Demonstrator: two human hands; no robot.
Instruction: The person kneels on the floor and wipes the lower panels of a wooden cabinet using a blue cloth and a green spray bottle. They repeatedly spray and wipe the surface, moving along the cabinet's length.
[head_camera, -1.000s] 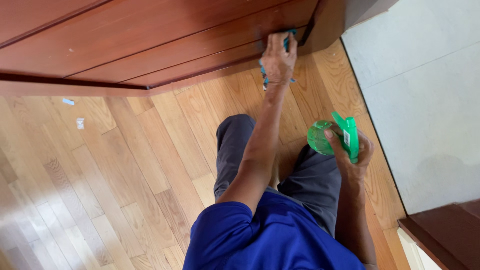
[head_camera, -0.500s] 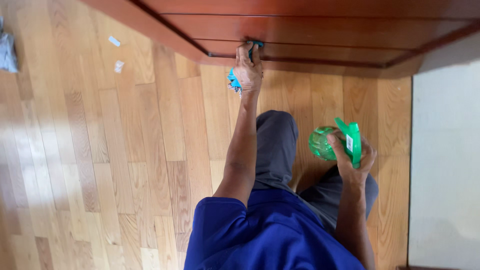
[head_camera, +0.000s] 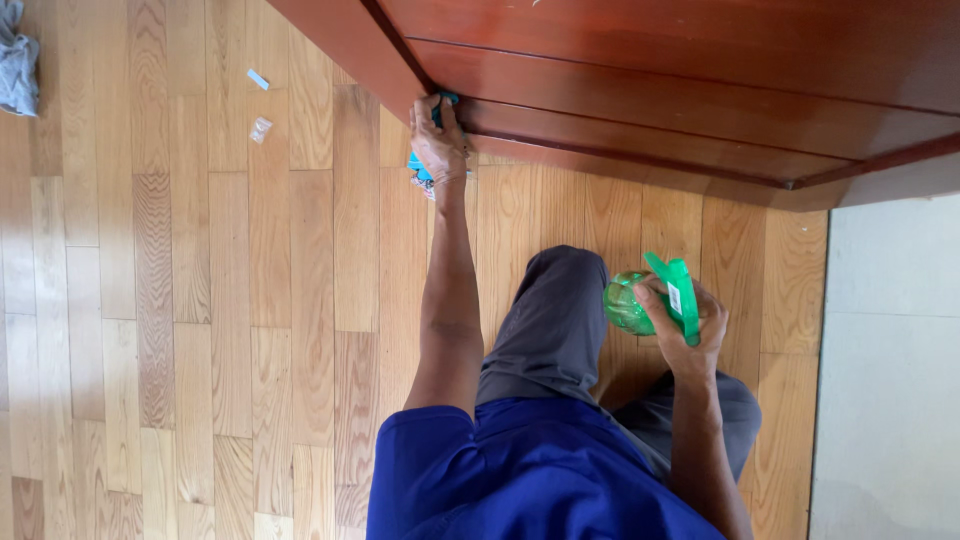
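My left hand (head_camera: 438, 143) is stretched out and presses a small blue cloth (head_camera: 418, 170) against the lower ledge of a red-brown wooden panel (head_camera: 680, 60); most of the cloth is hidden under the fingers. My right hand (head_camera: 685, 325) is held close to my knee and grips a green spray bottle (head_camera: 640, 300) by its neck, the green trigger head pointing up and left. I crouch on a light wooden plank floor (head_camera: 200, 300) in grey trousers and a blue shirt.
A grey rag (head_camera: 18, 70) lies at the far left edge of the floor. Two small scraps (head_camera: 260, 105) lie on the planks near the panel. A pale grey surface (head_camera: 885, 360) borders the floor on the right.
The view has swung, so the panel now slants across the top right. My left hand with the cloth has slid left along the panel's ledge. The right hand has kept the spray bottle still.
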